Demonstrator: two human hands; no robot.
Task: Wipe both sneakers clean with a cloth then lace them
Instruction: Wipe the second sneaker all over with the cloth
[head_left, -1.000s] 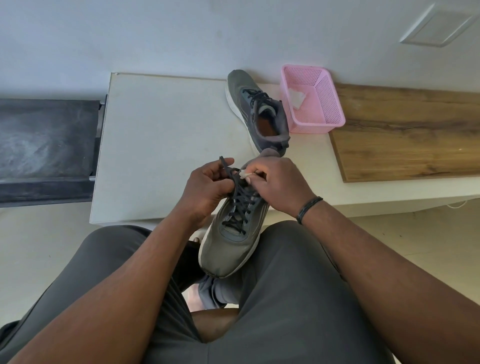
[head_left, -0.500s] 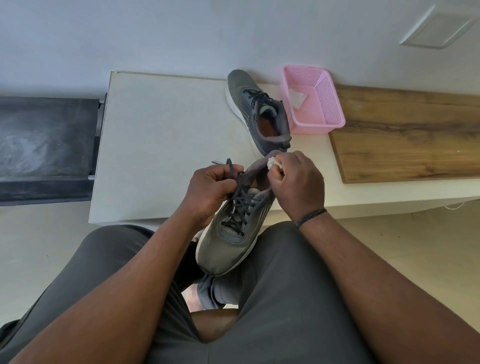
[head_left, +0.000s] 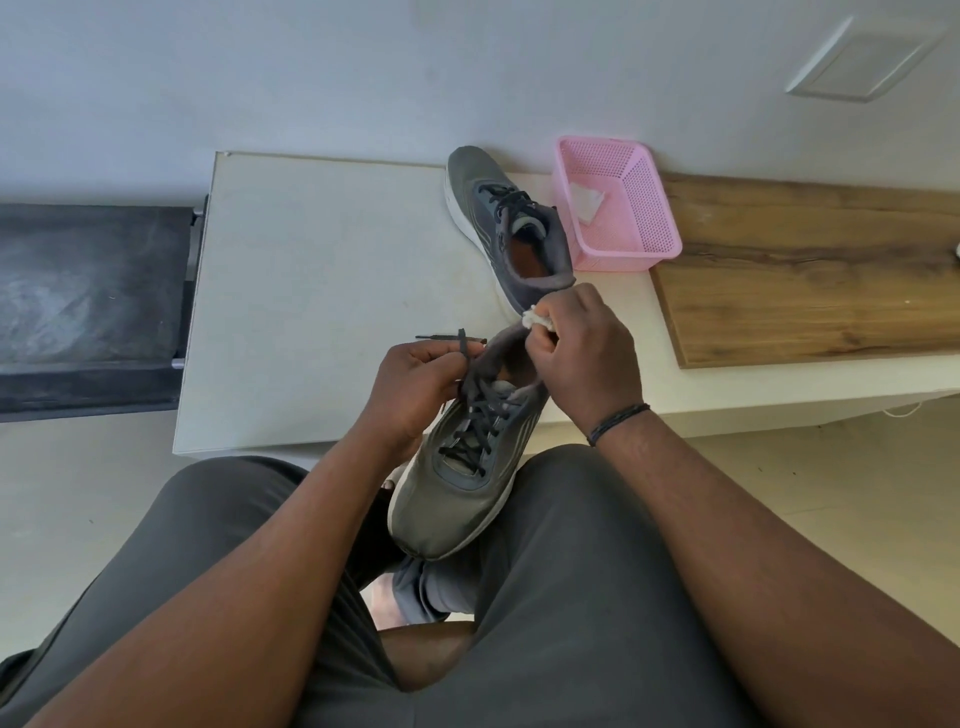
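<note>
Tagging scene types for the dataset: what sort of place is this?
Probably a room in a home, though that's uncertain: a seated person works at a low white table against a plain wall, with a wooden board, a pink plastic basket and a dark padded bench alongside.

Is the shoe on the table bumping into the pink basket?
Cannot tell. In the head view the sneaker on the table overlaps the near wall of the pink basket, with no gap visible, but real contact is not plain.

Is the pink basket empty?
No. The basket stands upright on the table with a white cloth inside.
</note>
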